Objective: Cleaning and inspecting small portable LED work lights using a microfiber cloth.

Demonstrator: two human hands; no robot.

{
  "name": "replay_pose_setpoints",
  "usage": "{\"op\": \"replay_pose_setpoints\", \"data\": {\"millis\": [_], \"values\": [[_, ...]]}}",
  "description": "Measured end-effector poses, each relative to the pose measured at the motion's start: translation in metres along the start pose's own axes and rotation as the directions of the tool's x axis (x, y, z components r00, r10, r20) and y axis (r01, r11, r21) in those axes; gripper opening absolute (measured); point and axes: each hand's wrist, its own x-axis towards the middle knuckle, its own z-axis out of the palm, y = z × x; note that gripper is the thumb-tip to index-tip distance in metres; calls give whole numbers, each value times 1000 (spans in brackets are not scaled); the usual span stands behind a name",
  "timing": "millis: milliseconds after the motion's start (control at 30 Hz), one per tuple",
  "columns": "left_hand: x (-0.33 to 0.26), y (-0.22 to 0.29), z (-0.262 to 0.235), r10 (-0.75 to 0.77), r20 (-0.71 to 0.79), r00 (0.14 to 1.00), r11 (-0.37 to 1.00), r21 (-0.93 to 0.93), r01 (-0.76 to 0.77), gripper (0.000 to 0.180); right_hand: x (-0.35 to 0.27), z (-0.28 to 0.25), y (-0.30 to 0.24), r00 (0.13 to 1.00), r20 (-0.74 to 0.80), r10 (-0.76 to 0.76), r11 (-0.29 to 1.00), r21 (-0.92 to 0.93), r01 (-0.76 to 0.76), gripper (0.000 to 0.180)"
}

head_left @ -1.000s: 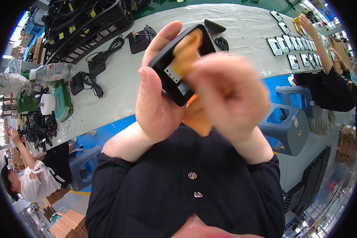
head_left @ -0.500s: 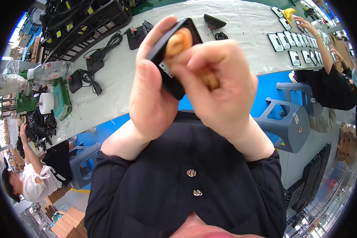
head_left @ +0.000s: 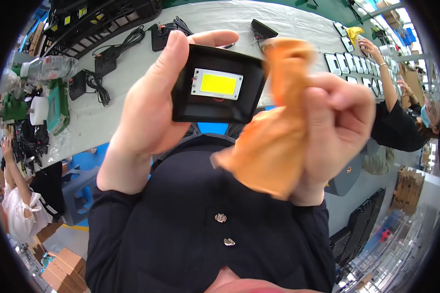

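My left hand (head_left: 149, 97) is closed round the left side of a black rectangular lamp housing (head_left: 220, 110), its open face turned up toward me. Inside the housing sits a white-edged LED plate (head_left: 218, 84) with a yellow panel, and a bit of red shows at its left end. My right hand (head_left: 340, 117) pinches an orange-brown cloth (head_left: 274, 149), which hangs loose and is smeared by motion. The cloth is close to the right edge of the housing, and the LED plate lies uncovered.
Black lamps with coiled cables (head_left: 90, 85) lie on the table (head_left: 132, 93) at left, below a black crate (head_left: 98, 27). Another black lamp (head_left: 264, 29) stands at the back. White-and-black frames (head_left: 347, 63) are laid out at right, near a co-worker's hand (head_left: 369, 47). A plastic bottle (head_left: 54, 67) lies left.
My right hand has drawn the bunched cloth out of the housing and moved right, so the cloth hangs open. The housing has turned to show the LED plate and come slightly lower.
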Motion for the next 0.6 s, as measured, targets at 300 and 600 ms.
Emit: {"op": "replay_pose_setpoints", "data": {"millis": [300,600], "values": [[11,-2,19,-81,-215,973,954,266,138,54,2,11,3,778,557,-291,684,-448,576,21],[15,15,20,-236,-336,912,881,322,346,46,-5,-15,-31,956,208,209,977,3,-214,20]]}}
